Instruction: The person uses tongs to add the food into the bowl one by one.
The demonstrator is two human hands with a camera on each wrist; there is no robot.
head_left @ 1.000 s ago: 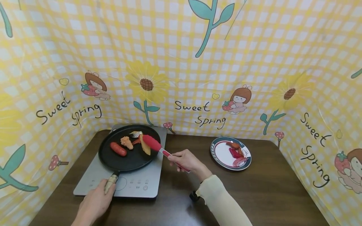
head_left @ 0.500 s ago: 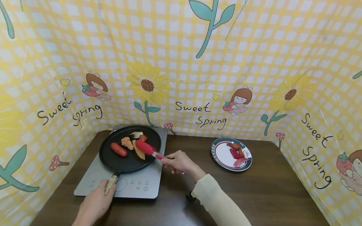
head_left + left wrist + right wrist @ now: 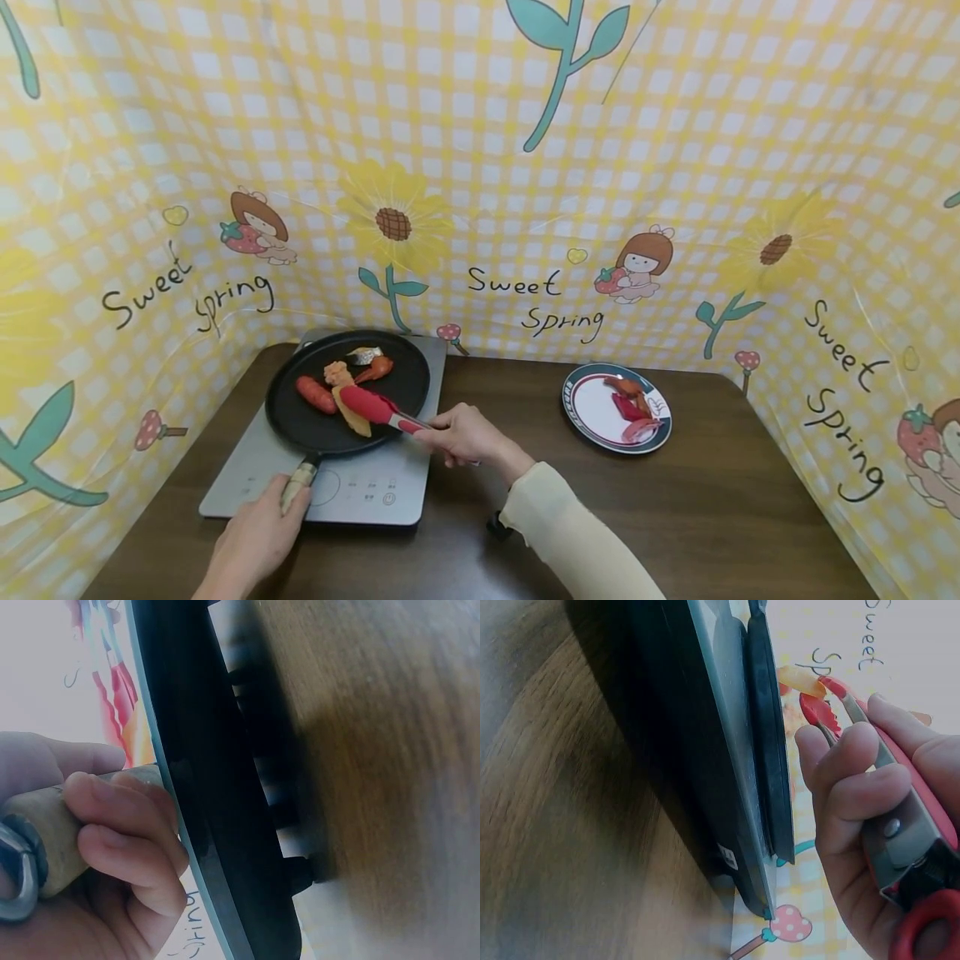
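My left hand (image 3: 257,529) grips the wooden handle (image 3: 60,825) of a flat black frying pan (image 3: 300,429). In my right hand (image 3: 467,435) is a pair of red-tipped metal tongs (image 3: 900,780). Their tips pinch a long yellow food piece (image 3: 351,419), low over or on the pan; whether it touches the surface I cannot tell. Beside it lie a red scored sausage (image 3: 316,395) and a crumbly orange fried piece (image 3: 337,372), partly covered. Farther back are a reddish-brown drumstick-like piece (image 3: 377,367) and a silvery fish-like piece (image 3: 365,356).
Beneath the pan sits a silver induction cooker (image 3: 247,483) with touch controls. A blue-rimmed white plate (image 3: 592,408) with several reddish food pieces stands on the right of the brown wooden table (image 3: 712,500). Yellow checked cloth (image 3: 480,167) walls off the back and sides.
The tongs and yellow piece have moved left and slightly toward me, closer to the sausage. The drumstick-like piece is now uncovered. My left hand has kept its place on the handle.
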